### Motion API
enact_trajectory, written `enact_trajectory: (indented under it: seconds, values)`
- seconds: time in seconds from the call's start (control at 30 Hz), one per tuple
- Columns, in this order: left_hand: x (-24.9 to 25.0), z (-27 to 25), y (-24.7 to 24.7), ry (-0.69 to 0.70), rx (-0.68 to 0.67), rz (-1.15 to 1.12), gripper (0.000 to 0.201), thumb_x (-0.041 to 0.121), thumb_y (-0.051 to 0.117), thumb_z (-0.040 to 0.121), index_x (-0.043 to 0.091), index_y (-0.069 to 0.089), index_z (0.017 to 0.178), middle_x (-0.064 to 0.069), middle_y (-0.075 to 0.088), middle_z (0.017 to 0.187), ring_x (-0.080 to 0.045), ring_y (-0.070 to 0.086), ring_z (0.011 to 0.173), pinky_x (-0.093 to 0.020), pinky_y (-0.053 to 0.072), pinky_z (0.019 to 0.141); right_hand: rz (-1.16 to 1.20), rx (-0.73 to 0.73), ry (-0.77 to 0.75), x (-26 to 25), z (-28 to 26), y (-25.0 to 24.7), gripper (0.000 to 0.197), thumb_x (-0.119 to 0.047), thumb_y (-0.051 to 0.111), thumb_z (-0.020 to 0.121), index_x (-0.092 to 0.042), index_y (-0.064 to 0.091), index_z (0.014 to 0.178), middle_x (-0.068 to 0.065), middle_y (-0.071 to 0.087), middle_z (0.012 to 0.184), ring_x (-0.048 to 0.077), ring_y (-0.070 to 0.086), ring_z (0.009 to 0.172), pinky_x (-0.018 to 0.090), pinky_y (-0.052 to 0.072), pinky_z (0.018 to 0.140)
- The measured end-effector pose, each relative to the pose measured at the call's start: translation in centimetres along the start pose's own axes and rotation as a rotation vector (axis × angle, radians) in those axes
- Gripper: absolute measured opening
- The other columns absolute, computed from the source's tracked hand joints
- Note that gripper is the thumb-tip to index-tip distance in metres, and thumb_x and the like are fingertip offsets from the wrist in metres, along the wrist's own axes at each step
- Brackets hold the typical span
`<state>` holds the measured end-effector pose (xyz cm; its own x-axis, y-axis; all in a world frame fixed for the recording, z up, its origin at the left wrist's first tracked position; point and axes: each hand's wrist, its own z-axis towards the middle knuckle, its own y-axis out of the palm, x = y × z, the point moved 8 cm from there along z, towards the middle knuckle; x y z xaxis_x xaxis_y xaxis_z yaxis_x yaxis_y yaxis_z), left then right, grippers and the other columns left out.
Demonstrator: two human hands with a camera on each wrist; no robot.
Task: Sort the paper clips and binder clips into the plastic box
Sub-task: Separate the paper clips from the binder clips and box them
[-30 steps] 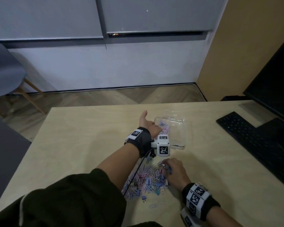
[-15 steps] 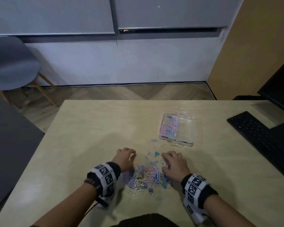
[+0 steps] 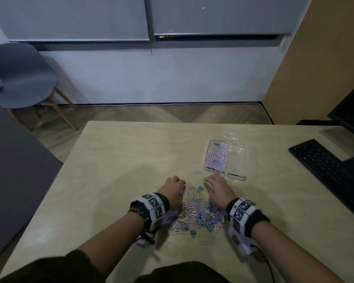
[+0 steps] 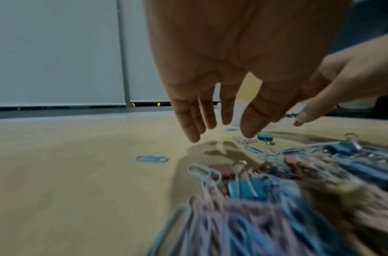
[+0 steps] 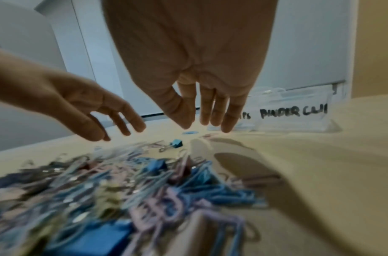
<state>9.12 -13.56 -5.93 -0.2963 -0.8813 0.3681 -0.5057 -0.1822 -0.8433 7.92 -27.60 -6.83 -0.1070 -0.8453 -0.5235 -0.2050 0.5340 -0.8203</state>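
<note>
Clear plastic box (image 3: pixel 226 158) sits at one o'clock, nearer my right hand (image 3: pixel 219 190); right and left hand (image 3: pixel 172 188) hover empty, fingers relaxed, over the clips (image 3: pixel 198 217).

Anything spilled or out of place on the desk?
Mostly the expected mixed clip pile between both hands. A few strays lie apart: a blue paper clip near the plastic box and a blue binder clip. Nothing damaged.

Your counter (image 3: pixel 114 180) is pale wood with a smooth matt face. The plastic box (image 3: pixel 238 158) is clear glossy plastic with black marker lettering on its front wall, and the paper clips (image 3: pixel 194 213) look like thin wire coated in pastel plastic. The binder clip (image 3: pixel 200 188) lying apart has a smooth blue body and shiny metal wire handles, and your wristbands (image 3: pixel 246 216) are matt black-and-white cloth.
</note>
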Motion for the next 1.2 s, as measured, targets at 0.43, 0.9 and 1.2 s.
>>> enact_trajectory:
  seconds: [0.43, 0.9, 1.2]
  values:
    - [2.7, 5.7, 1.7, 0.212, -0.177, 0.298, 0.089, 0.017, 0.066, 0.082, 0.004, 0.009, 0.149, -0.012, 0.013, 0.157, -0.028, 0.013, 0.145, -0.037, 0.019, 0.119, -0.066, -0.035, -0.068, 0.3, -1.9, 1.3, 0.029, 0.0, 0.04, 0.088, -0.01, 0.061, 0.104, 0.008, 0.061, 0.106, 0.023, 0.052, 0.101, 0.031, 0.044, 0.087]
    - [1.8, 0.9, 0.2, 0.178, -0.022, 0.062, 0.036, 0.015, 0.044, 0.096, 0.008, 0.052, 0.13, -0.011, 0.045, 0.139, -0.028, 0.046, 0.124, -0.034, 0.039, 0.106, 0.05, 0.07, 0.126, 0.4, 1.0, 0.2, 0.009, -0.004, 0.052, 0.085, -0.011, 0.056, 0.083, 0.01, 0.052, 0.1, 0.024, 0.052, 0.086, 0.032, 0.044, 0.079]
    - [5.4, 5.2, 1.6, 0.193, -0.172, 0.387, 0.096, 0.015, 0.072, 0.077, -0.003, 0.01, 0.148, -0.015, 0.005, 0.158, -0.029, 0.009, 0.146, -0.039, 0.019, 0.12, 0.084, 0.141, 0.207, 3.4, -1.6, -1.0, 0.024, -0.001, 0.044, 0.09, -0.011, 0.06, 0.104, 0.007, 0.054, 0.118, 0.021, 0.051, 0.109, 0.032, 0.042, 0.097]
